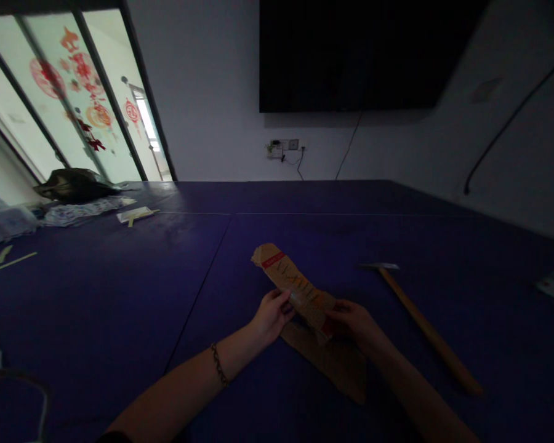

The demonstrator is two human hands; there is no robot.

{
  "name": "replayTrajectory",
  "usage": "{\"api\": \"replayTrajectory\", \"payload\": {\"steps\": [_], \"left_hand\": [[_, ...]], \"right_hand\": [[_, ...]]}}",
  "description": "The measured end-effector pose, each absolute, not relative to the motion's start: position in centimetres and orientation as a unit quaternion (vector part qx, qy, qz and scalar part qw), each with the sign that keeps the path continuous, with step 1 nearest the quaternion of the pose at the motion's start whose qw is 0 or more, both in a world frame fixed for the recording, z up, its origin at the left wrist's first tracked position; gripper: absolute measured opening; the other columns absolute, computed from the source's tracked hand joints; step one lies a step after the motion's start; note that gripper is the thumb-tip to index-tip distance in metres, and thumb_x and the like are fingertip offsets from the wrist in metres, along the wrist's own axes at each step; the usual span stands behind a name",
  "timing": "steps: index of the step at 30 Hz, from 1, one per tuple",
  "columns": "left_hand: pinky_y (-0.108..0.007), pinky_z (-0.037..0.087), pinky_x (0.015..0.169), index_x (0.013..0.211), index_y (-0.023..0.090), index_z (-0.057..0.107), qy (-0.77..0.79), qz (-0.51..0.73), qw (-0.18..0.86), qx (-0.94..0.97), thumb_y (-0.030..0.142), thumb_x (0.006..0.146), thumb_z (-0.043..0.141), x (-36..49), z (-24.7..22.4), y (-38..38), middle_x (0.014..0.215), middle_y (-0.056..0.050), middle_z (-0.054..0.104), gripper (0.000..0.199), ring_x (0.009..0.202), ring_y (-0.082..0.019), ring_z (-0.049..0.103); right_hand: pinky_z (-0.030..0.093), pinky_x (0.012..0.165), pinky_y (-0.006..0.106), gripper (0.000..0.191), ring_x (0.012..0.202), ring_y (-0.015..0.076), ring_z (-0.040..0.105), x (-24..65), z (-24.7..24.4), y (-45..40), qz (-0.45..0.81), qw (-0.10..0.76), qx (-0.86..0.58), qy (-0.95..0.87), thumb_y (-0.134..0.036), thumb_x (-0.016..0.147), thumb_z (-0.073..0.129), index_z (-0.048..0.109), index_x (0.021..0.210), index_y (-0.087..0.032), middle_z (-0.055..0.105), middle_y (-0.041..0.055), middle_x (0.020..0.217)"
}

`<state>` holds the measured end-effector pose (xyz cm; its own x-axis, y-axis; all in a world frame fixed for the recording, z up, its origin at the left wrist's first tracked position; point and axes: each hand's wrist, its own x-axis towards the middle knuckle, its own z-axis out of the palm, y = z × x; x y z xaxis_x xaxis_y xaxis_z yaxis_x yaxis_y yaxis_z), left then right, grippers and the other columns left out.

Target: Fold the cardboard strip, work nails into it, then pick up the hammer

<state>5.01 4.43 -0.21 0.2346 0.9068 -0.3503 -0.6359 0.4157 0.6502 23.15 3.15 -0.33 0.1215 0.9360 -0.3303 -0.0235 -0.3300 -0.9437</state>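
Note:
Both hands hold a long strip of brown cardboard or paper (300,284) with a red band near its far end. Short dark lines, perhaps nails or drawn marks, run along its face; I cannot tell which. My left hand (273,315) pinches its left edge, while the fingers of my right hand (349,321) close on its near right end. Under it lies another brown flat piece (335,363) on the purple tabletop (212,375). A hammer (429,332) with a wooden handle rests to the right of my right hand, its metal head pointing away.
Far left are a black bag (76,184), a pile of papers (80,211) and a white box (135,214) with pale strips. White cables (44,394) lie near left. A thin seam (203,280) crosses the surface. A wall with a screen (364,55) stands behind.

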Motion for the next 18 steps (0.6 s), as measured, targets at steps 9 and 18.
{"api": "replayTrajectory", "payload": {"steps": [9, 18], "left_hand": [[-0.031, 0.045, 0.078, 0.093, 0.016, 0.054, 0.333, 0.468, 0.786, 0.231, 0.015, 0.072, 0.061, 4.2, 1.2, 1.7, 0.093, -0.006, 0.061, 0.022, 0.076, -0.013, 0.060], [-0.038, 0.043, 0.083, 0.098, 0.014, 0.051, 0.310, 0.396, 0.837, 0.214, 0.016, 0.072, 0.059, 4.4, 0.4, -4.2, 0.105, -0.011, 0.057, 0.027, 0.084, -0.019, 0.060]], "right_hand": [[0.049, 0.059, 0.026, 0.021, 0.064, 0.0182, 0.062, 24.8, 2.2, 2.7, 0.583, 0.405, -0.562, -0.425, -0.019, 0.051, 0.067, 0.061, 0.071, -0.017, 0.067, 0.0033, 0.071], [0.048, 0.071, 0.030, 0.030, 0.081, 0.0248, 0.063, 27.5, 1.6, -1.5, 0.590, 0.314, -0.578, -0.468, -0.024, 0.052, 0.067, 0.065, 0.081, -0.016, 0.069, 0.0081, 0.085]]}}
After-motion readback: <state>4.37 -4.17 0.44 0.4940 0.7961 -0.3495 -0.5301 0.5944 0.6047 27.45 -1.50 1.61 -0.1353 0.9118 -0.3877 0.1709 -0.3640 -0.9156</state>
